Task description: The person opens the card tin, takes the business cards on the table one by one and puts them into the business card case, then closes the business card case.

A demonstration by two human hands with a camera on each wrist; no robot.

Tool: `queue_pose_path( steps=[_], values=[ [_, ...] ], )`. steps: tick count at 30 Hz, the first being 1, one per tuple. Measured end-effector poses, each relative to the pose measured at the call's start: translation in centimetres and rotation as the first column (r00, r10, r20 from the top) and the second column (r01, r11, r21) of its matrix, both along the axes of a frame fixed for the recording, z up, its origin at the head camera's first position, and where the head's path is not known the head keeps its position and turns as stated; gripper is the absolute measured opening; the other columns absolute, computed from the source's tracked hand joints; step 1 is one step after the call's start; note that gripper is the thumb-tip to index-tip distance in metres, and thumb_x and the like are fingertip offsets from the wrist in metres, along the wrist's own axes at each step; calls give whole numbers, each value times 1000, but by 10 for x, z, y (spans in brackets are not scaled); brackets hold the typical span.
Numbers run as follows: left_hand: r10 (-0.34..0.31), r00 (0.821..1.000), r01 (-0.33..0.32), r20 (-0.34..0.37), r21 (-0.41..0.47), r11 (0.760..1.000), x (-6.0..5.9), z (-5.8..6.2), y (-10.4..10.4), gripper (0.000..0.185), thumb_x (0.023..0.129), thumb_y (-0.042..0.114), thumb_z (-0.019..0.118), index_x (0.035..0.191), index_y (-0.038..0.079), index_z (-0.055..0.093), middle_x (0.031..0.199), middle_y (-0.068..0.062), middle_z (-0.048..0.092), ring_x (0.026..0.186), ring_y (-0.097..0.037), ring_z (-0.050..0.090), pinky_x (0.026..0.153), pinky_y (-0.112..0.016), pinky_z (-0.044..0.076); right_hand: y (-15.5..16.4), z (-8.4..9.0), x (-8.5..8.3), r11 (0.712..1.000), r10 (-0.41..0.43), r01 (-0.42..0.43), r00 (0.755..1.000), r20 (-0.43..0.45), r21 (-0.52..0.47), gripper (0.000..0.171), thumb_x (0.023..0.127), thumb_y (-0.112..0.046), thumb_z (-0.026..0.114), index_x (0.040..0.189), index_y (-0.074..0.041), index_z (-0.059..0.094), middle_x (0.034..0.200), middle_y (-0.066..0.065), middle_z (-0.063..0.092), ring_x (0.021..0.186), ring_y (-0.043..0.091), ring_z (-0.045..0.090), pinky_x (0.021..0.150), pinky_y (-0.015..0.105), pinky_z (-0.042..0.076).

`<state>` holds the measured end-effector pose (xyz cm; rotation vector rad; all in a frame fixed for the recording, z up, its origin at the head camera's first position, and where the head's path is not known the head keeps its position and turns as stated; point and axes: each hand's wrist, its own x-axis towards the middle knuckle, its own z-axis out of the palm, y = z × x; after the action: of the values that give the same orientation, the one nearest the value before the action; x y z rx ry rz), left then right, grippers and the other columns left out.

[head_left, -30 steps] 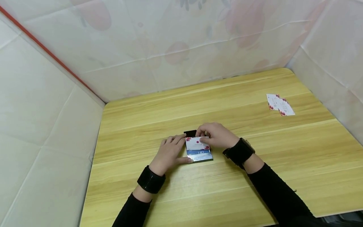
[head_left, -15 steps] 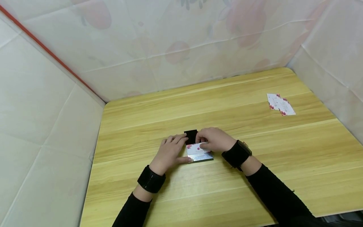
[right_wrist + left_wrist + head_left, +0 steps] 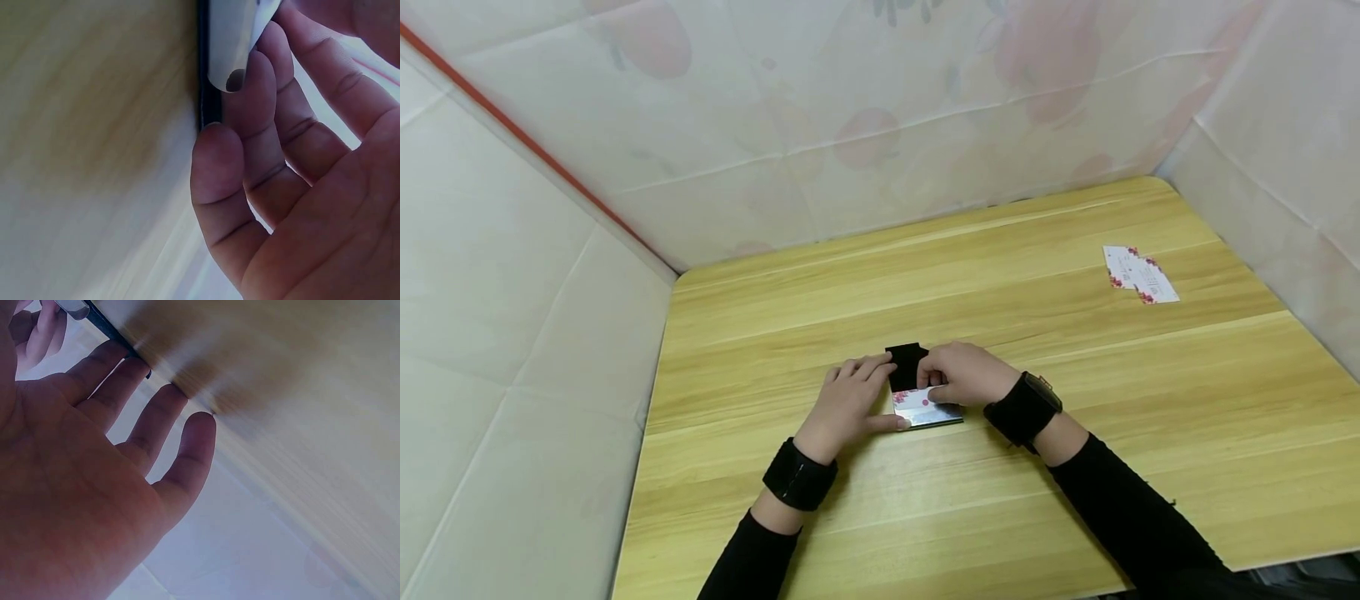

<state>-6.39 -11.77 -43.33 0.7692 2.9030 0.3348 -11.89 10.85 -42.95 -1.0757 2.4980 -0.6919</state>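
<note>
A small black card holder [image 3: 904, 365] lies flat on the table, its shiny clear pocket [image 3: 934, 416] towards me. A white card [image 3: 907, 399] with red flowers sits mostly down in that pocket. My right hand [image 3: 973, 372] pinches the card's upper right part between thumb and fingers. In the right wrist view its fingertips [image 3: 217, 156] touch the holder's dark edge [image 3: 211, 109]. My left hand [image 3: 844, 408] rests along the holder's left side, thumb pressing the near left corner, fingers stretched towards the upper part. The card's right end is partly hidden by my right hand.
Two overlapping white cards [image 3: 1141, 274] with red flowers lie at the back right of the wooden table [image 3: 760, 333]. Pale fabric walls [image 3: 820, 150] rise behind the table and at both sides.
The white card has slid towards me, down over the blue print and deeper into the pocket, with my right hand following. More of the black holder shows. My left hand stays put.
</note>
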Motion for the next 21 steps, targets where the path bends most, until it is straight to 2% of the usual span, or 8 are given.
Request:
queue_pose_path(
  steps=[9, 13, 17, 21],
  values=[
    [-6, 1000, 6, -10, 9, 1000, 1, 1, 0, 87, 70, 71, 56, 138, 18, 41, 146, 3, 32, 125, -26, 36, 97, -50, 30, -2, 2, 4, 998, -43, 44, 999, -18, 41, 11, 73, -23, 73, 80, -25, 65, 70, -13, 52, 65, 6, 49, 60, 25, 41],
    [-8, 1000, 8, -13, 11, 1000, 1, 1, 1, 87, 70, 71, 57, 137, 18, 42, 146, 3, 32, 124, -26, 37, 96, -50, 30, 0, 2, 6, 998, -52, 53, 997, -49, 18, 8, 76, -23, 70, 84, -24, 66, 74, -13, 54, 67, 5, 49, 62, 25, 42],
    [-6, 1000, 6, -6, 10, 1000, 1, 1, 1, 87, 70, 70, 58, 137, 17, 42, 145, 2, 33, 123, -27, 37, 96, -50, 31, 11, 2, 5, 991, -130, 128, 987, -91, -30, 10, 81, -22, 62, 90, -23, 68, 82, -14, 56, 71, 4, 51, 65, 25, 44],
    [0, 1000, 0, 5, 6, 1000, 3, 1, 0, 88, 69, 70, 58, 137, 17, 42, 145, 2, 33, 123, -27, 37, 96, -51, 30, 42, 7, -7, 967, -256, 255, 955, -152, -27, 20, 84, -25, 61, 102, -19, 67, 96, -6, 63, 87, 13, 57, 76, 34, 46]
  ],
)
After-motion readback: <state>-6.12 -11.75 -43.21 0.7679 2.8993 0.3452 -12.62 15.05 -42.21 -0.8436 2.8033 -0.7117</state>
